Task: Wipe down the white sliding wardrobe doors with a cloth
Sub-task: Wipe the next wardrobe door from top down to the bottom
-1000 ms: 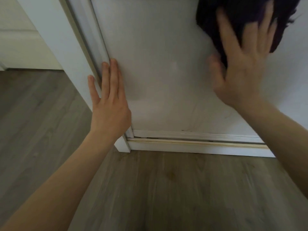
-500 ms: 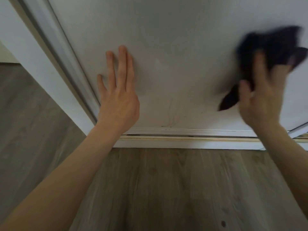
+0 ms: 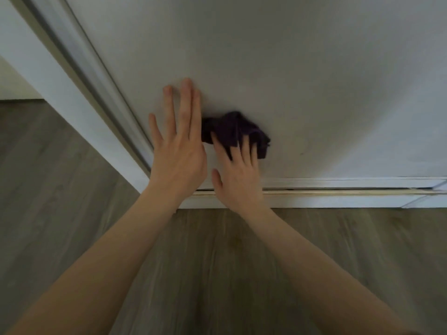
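Low on the white wardrobe door, just above the bottom rail, the right hand presses a dark purple cloth against the panel. Its grip is wide: the fingers lie spread and nearly straight over the near edge of the bunched cloth, pushing it rather than clutching it. The left hand rests just beside the cloth on its left, palm to the door, fingers straight, holding nothing. It seems to brace the body and steady the sliding panel.

The step in hand looks like wiping the door's lower left part, between the frame at the left and the middle of the panel. To do it well, the cloth would be better spread out, since only a small patch of it meets the paint while it is bunched. Even pressure from the whole palm and overlapping strokes, carried left to the frame and down to the rail, should leave no strip unwiped. The left hand covers a patch that needs its own pass, so it should shift aside in turn. Too hard a sideways push could slide the door along its track, and the bracing hand guards against that. A small dark speck right of the cloth may want a firmer rub.
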